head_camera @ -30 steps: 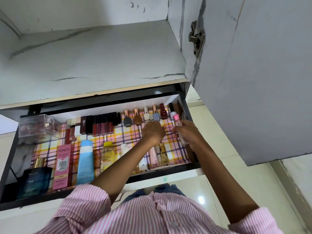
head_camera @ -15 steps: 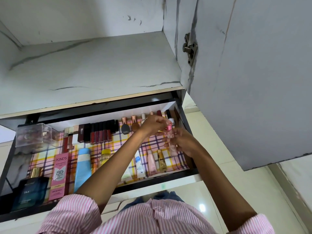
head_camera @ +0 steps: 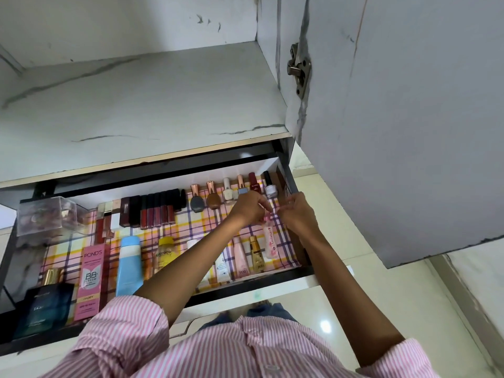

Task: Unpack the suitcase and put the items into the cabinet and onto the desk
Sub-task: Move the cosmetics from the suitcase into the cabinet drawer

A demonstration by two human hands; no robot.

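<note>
Showing one open drawer [head_camera: 289,170] beneath one white, grey-veined cabinet shelf [head_camera: 136,105], with one cabinet door [head_camera: 409,132] standing open at the right on a metal hinge [head_camera: 298,69]. The drawer floor is covered by a plaid liner [head_camera: 191,230] in pink, yellow and purple. Six nail-polish bottles [head_camera: 212,197], glassy and round-shouldered, are ranged along the back at the right. A row of dark lipstick and gloss tubes [head_camera: 155,211] is seen to their left, too crowded to be counted. One clear plastic box [head_camera: 46,214] sits at the back left. In front are laid one dark blue perfume box [head_camera: 45,309], one pink BB-cream carton [head_camera: 91,282], one pale blue tube [head_camera: 130,266], one yellow bottle [head_camera: 163,255] and three small tubes [head_camera: 241,259]: white, pink and gold.

The rose-water bottle [head_camera: 268,241], slim and pink-capped, lies in the drawer by its right wall. The left hand [head_camera: 246,207] is held with fingers narrowly curled on the cap. The right hand [head_camera: 298,214] is curled close beside the cap; whether it grips cannot be told.
</note>
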